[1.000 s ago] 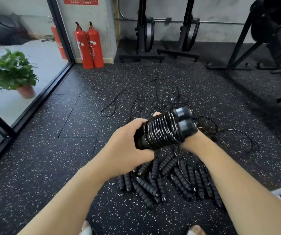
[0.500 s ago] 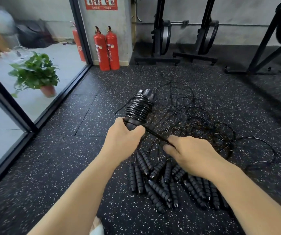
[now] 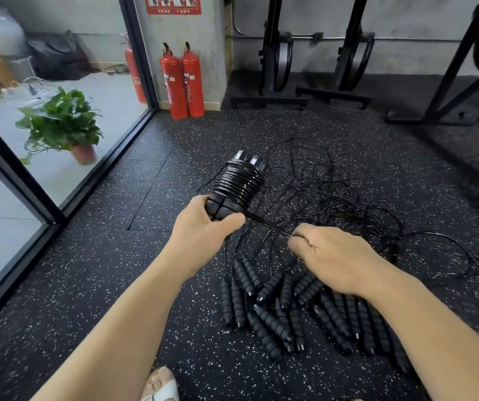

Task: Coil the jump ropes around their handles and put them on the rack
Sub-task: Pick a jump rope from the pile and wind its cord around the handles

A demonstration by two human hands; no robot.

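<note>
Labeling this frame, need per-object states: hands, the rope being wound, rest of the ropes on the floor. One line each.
left hand: closed around the base of the paired handles.
right hand: pinching the rope's free end, pulled taut.
held jump rope: mostly coiled around its two handles, tail not yet secured.
loose handles: piled on the floor, not coiled.
loose cords: tangled on the floor.
fire extinguishers: upright by the wall.
potted plant: upright.

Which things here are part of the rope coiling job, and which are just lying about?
Job: left hand; right hand; coiled rope; rope tail; loose ropes; handles.

Lying about: extinguishers; plant; poster.
</note>
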